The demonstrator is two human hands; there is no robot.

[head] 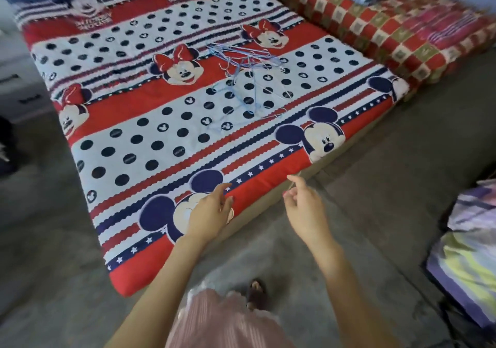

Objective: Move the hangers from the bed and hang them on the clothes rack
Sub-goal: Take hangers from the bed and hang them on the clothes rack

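While the person stands at the foot of the bed, both hands reach out in front and hold nothing. The left hand is over the near edge of the bed, above a big cartoon mouse face on the cover. Its grip is loose, with the fingers spread and a little bent. The right hand is just beside it, over the grey floor next to the bed's corner. Its fingers are softly curled, and that grip is empty too.

The hangers lie in a messy pile near the middle of the bed, well apart from both hands. They are thin and blue, and they are tangled so much that they cannot be counted. They rest on the white part with dark dots and on a red stripe.

A folded red checked blanket lies along the far right side of the bed. A striped cloth sits on the floor at the right. A pink skirt and one foot in a sandal show at the bottom.
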